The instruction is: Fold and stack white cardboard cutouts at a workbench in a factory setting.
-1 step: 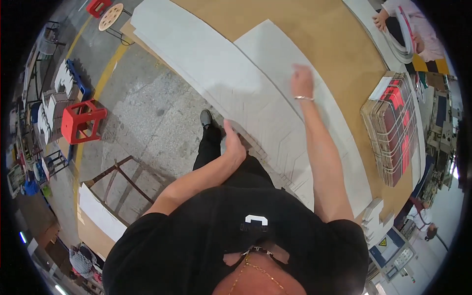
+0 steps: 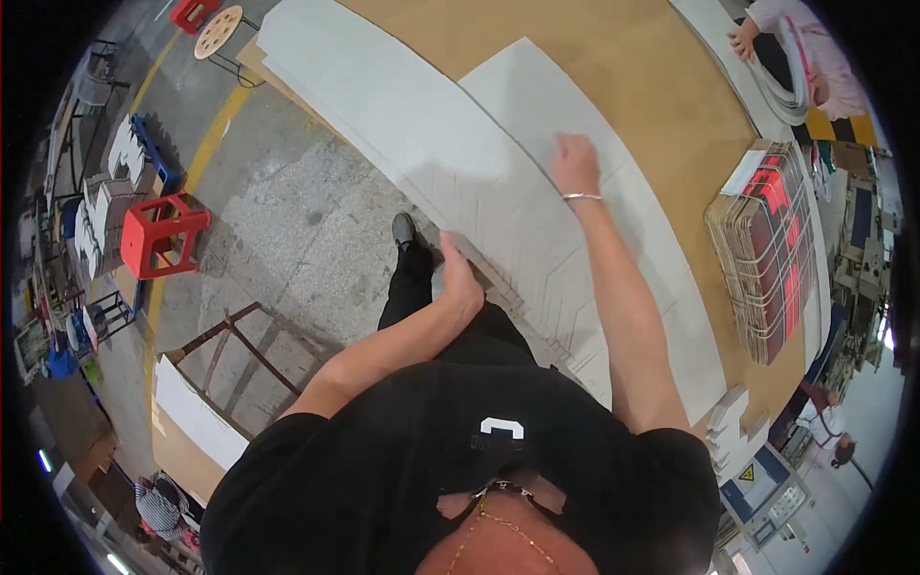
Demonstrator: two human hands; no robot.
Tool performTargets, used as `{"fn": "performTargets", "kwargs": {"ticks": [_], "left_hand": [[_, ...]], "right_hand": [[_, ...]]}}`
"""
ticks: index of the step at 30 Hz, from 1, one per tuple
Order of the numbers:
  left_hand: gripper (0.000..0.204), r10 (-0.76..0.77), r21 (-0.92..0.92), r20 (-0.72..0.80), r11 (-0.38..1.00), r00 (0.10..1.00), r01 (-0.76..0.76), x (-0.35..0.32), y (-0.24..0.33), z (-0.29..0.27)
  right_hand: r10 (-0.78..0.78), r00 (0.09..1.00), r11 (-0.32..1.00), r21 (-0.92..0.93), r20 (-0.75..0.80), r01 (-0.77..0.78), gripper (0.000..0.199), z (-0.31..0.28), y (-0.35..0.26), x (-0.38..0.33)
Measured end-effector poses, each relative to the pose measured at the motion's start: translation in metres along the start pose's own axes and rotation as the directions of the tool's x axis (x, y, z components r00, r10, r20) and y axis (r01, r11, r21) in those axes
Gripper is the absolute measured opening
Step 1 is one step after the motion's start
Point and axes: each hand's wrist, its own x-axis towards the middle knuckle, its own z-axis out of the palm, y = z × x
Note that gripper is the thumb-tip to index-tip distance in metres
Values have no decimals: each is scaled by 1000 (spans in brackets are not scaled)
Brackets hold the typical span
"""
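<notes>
My left hand (image 2: 463, 282) is stretched out against the near-left edge of a white cardboard sheet (image 2: 350, 91) printed or cut with fine angular lines. Part of its fingers is hidden by that edge. Over the right side of this sheet, my right hand (image 2: 576, 167) is closed, fingers curled downward; whatever they may hold cannot be made out. A bracelet circles the right wrist. Under the top sheet, a second white sheet (image 2: 637, 206) juts out to the right. Both sheets rest on a brown board surface (image 2: 632, 57).
On the right stands a strapped bundle of cardboard pieces (image 2: 757, 254). Small white cut pieces (image 2: 733, 428) lie near the front right. Another person's hand (image 2: 742, 40) is at the far right. A red stool (image 2: 158, 240) and a rusty metal frame (image 2: 227, 331) stand left.
My right hand has moved slightly left and a little nearer, from the second sheet to the top sheet's edge. My left hand has hardly moved.
</notes>
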Motion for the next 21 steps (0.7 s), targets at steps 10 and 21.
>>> {"fn": "performTargets", "kwargs": {"ticks": [10,21], "left_hand": [[88,38,234,-183,972,982,6,41,-22,-4],[29,802,493,280,351,527,-796,67,211,-51]], "right_hand": [[33,996,994,106,-80,-24,19,30,-55,-30],[-1,996,999,41,-91,5,50,-1,-126,-56]]}}
